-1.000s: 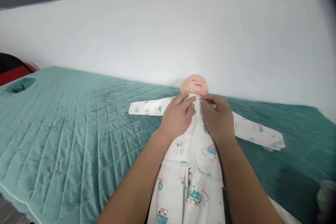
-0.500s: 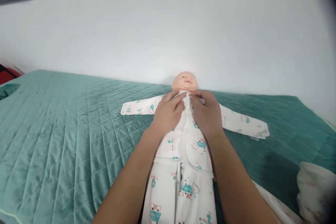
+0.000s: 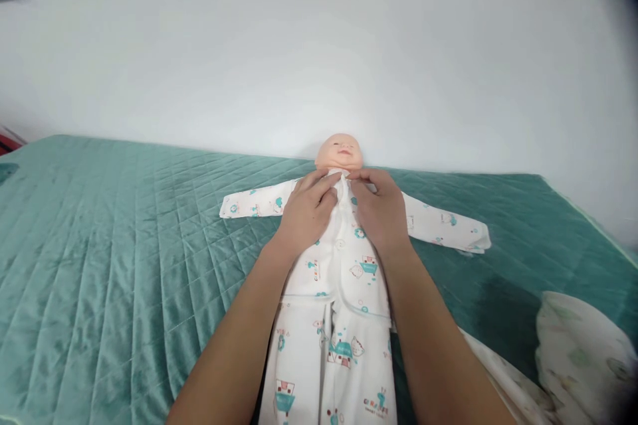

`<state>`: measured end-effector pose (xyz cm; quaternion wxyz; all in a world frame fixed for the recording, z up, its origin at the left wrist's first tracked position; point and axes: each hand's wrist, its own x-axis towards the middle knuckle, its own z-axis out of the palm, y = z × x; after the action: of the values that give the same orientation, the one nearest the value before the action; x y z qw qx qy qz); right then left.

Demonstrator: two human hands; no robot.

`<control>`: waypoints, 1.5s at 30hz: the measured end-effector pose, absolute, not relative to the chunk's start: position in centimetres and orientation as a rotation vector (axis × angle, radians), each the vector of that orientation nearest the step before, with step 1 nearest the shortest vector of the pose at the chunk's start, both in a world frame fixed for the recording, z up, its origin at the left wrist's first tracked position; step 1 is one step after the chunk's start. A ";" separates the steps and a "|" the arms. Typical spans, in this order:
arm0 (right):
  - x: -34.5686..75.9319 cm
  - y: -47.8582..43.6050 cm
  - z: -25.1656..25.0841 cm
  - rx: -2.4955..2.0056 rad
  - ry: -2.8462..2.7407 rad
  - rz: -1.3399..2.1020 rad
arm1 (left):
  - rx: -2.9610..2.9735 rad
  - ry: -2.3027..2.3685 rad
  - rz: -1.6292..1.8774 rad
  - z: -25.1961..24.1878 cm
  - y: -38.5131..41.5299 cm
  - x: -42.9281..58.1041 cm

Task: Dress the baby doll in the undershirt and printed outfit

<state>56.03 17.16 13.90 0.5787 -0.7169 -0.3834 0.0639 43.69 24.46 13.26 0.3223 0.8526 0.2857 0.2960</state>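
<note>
A baby doll [image 3: 339, 153] lies on its back, its head close to the wall. It wears a white printed jacket [image 3: 319, 272] with long sleeves spread out to both sides, and matching white pants [image 3: 299, 358]. My left hand [image 3: 309, 209] rests on the jacket's upper chest, its fingers closed on the left side of the front edge near the collar. Opposite it, my right hand [image 3: 379, 209] pinches the right side of the front edge at the neck. A button [image 3: 340, 244] shows lower on the jacket's front. My fingertips partly cover the collar.
A green quilted bedspread [image 3: 149, 265] lies under the doll. Behind it rises a white wall [image 3: 249, 66]. At the lower right lies a crumpled white printed cloth [image 3: 578, 345], partly blurred.
The whole view has shifted slightly, so the doll and hands appear a little further left. My hands keep their place at the collar, with hardly any finger movement.
</note>
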 end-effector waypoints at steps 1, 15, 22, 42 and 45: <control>56.1 17.2 13.8 -1.675 -0.900 0.141 | 2.235 0.751 0.776 13.2 24.5 43.7; 57.0 16.9 13.7 -1.620 -0.917 0.243 | 2.232 0.759 0.780 13.1 24.5 43.9; 56.7 17.0 13.5 -1.615 -0.882 0.199 | 2.264 0.726 0.774 13.1 24.6 43.8; 56.2 16.8 13.7 -1.636 -0.854 0.134 | 2.267 0.779 0.720 13.1 24.7 43.9; 56.3 16.8 13.7 -1.646 -0.884 0.134 | 2.293 0.780 0.704 13.2 24.6 43.9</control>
<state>56.31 16.78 13.66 0.5924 -0.7079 -0.3803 0.0575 43.89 24.65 13.21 0.3049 0.8658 0.2946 0.2658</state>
